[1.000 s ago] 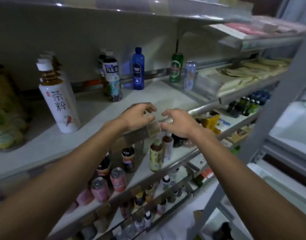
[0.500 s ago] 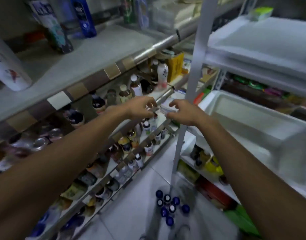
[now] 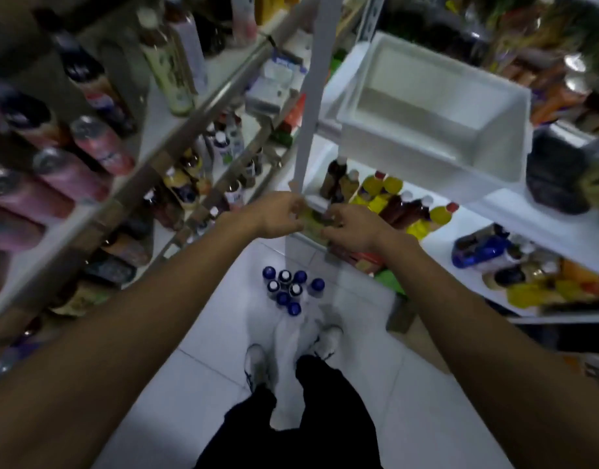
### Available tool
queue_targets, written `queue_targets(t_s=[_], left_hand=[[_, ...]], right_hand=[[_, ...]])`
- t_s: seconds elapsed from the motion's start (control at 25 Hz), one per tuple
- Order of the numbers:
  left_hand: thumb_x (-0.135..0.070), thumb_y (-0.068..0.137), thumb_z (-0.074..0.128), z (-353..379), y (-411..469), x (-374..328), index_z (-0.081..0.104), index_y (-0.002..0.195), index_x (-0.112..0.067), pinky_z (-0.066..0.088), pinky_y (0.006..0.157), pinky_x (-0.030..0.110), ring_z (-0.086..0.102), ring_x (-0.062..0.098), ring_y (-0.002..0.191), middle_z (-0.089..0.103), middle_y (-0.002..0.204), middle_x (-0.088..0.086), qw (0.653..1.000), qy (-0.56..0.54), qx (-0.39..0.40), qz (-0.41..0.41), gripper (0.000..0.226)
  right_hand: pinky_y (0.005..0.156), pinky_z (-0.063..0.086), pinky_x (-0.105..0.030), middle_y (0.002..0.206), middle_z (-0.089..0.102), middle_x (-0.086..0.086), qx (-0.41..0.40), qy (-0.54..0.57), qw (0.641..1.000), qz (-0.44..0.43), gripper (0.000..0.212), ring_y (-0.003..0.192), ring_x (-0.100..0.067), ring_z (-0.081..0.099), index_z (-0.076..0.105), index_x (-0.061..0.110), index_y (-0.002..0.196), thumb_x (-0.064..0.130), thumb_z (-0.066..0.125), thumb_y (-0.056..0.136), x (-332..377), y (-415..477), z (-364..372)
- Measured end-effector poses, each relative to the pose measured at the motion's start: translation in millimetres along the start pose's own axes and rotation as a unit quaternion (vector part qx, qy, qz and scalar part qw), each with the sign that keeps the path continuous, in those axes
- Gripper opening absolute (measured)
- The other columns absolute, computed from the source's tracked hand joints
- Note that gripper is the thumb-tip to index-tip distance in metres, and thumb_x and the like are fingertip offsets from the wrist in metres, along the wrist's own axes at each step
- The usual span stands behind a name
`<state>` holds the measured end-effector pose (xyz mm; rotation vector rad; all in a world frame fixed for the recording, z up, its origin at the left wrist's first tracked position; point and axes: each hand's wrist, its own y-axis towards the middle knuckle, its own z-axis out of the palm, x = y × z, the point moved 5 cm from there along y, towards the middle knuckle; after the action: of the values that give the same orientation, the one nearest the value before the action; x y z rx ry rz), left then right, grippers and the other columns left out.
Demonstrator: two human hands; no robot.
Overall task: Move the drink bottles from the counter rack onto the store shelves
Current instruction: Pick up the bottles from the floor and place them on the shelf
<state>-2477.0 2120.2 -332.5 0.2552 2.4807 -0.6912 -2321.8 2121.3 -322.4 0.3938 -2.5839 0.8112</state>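
Since 1 s ago the view's dropped; left hand (image 3: 277, 214) & right hand (image 3: 352, 228) now sit low by the white rack (image 3: 542, 225), still close together. Fingers curl toward a blurred yellowish patch (image 3: 313, 221); can't tell if they grip anything. Blue-capped drink bottles (image 3: 286, 289) stand on the floor (image 3: 189, 384) and yellow bottles (image 3: 382, 194) on the rack, so prob. most shelving onto the store shelves (image 3: 203, 99) is left.

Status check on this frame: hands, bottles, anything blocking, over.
Left hand, right hand close together, fingers curled, grip unclear. Blue-capped bottles on floor, untouched. Shelf post just beyond hands.
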Motion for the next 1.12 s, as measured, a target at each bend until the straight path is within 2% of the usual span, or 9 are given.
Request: queue_targets(t_s=[0.04, 0.24, 0.36, 0.44, 0.72, 0.84, 0.96, 1.04, 1.12], left_hand=[[-0.026, 0.091, 0.062, 18, -4, 4, 0.053, 0.133, -0.013, 0.046, 0.098, 0.038, 0.053, 0.026, 0.119, 0.056, 0.133, 0.010, 1.000, -0.010, 0.006, -0.004, 0.044], [-0.024, 0.091, 0.061, 106, -23, 24, 0.055, 0.129, -0.015, 0.044, 0.098, 0.034, 0.055, 0.025, 0.116, 0.057, 0.131, 0.007, 0.996, -0.052, 0.055, -0.048, 0.039], [-0.021, 0.091, 0.060, 152, -29, 39, 0.059, 0.122, -0.012, 0.046, 0.097, 0.039, 0.056, 0.029, 0.112, 0.060, 0.124, 0.010, 0.992, -0.062, 0.074, -0.077, 0.032], [-0.020, 0.091, 0.060, 184, -30, 51, 0.058, 0.124, -0.011, 0.044, 0.095, 0.035, 0.055, 0.029, 0.114, 0.059, 0.124, 0.010, 0.990, -0.048, 0.089, -0.095, 0.034], [-0.022, 0.092, 0.057, 292, 39, 116, 0.055, 0.128, -0.019, 0.038, 0.092, 0.029, 0.052, 0.022, 0.117, 0.057, 0.127, 0.001, 0.989, -0.019, 0.066, -0.130, 0.035], [-0.019, 0.091, 0.057, 344, 90, 151, 0.057, 0.122, -0.018, 0.039, 0.088, 0.029, 0.054, 0.021, 0.110, 0.058, 0.120, 0.000, 0.991, -0.028, 0.048, -0.120, 0.031], [-0.015, 0.090, 0.058, 397, 149, 185, 0.057, 0.123, -0.015, 0.041, 0.083, 0.028, 0.056, 0.020, 0.102, 0.058, 0.114, 0.000, 0.995, -0.020, 0.038, -0.088, 0.032], [-0.014, 0.089, 0.059, 429, 191, 201, 0.059, 0.120, -0.011, 0.044, 0.079, 0.029, 0.059, 0.021, 0.098, 0.058, 0.109, 0.001, 0.998, -0.005, 0.039, -0.042, 0.030], [-0.014, 0.088, 0.059, 462, 232, 216, 0.059, 0.120, -0.011, 0.048, 0.086, 0.033, 0.058, 0.022, 0.100, 0.060, 0.112, 0.005, 0.999, 0.014, 0.038, -0.002, 0.032]], right_hand=[[0.074, 0.032, -0.024, 0.109, 0.062, -0.011, 0.008, 0.007, 1.000, 0.008, 0.029, 0.101, -0.027, 0.058, 0.063, 0.017, 0.112, 0.038, 0.060, 0.094, -7, -5, 14], [0.087, 0.043, -0.028, 0.124, 0.064, -0.011, 0.067, 0.038, 0.996, 0.050, 0.047, 0.115, -0.026, 0.058, 0.057, 0.013, 0.130, 0.040, 0.063, 0.093, -53, -21, 87], [0.081, 0.038, -0.026, 0.123, 0.061, -0.008, 0.095, 0.064, 0.992, 0.052, 0.041, 0.113, -0.027, 0.057, 0.060, 0.016, 0.126, 0.038, 0.064, 0.092, -80, -23, 134], [0.083, 0.035, -0.025, 0.126, 0.059, -0.010, 0.124, 0.076, 0.988, 0.044, 0.042, 0.115, -0.028, 0.056, 0.057, 0.015, 0.130, 0.033, 0.064, 0.093, -102, -20, 166], [0.091, 0.035, -0.026, 0.134, 0.058, -0.010, 0.101, 0.096, 0.990, 0.020, 0.044, 0.120, -0.028, 0.053, 0.056, 0.013, 0.135, 0.026, 0.066, 0.093, -216, 43, 259], [0.089, 0.035, -0.024, 0.135, 0.057, -0.005, 0.090, 0.111, 0.986, 0.087, 0.049, 0.112, -0.020, 0.055, 0.055, 0.017, 0.135, 0.028, 0.071, 0.089, -283, 92, 305], [0.081, 0.039, -0.027, 0.128, 0.059, -0.005, 0.069, 0.125, 0.984, 0.106, 0.049, 0.096, -0.013, 0.051, 0.056, 0.018, 0.131, 0.026, 0.074, 0.086, -335, 144, 360], [0.083, 0.044, -0.030, 0.129, 0.059, -0.008, 0.042, 0.128, 0.985, 0.112, 0.056, 0.100, -0.018, 0.055, 0.052, 0.017, 0.134, 0.026, 0.075, 0.084, -363, 176, 396], [0.091, 0.046, -0.035, 0.135, 0.055, -0.011, 0.010, 0.124, 0.986, 0.113, 0.069, 0.114, -0.026, 0.057, 0.045, 0.017, 0.141, 0.030, 0.077, 0.082, -391, 209, 429]])
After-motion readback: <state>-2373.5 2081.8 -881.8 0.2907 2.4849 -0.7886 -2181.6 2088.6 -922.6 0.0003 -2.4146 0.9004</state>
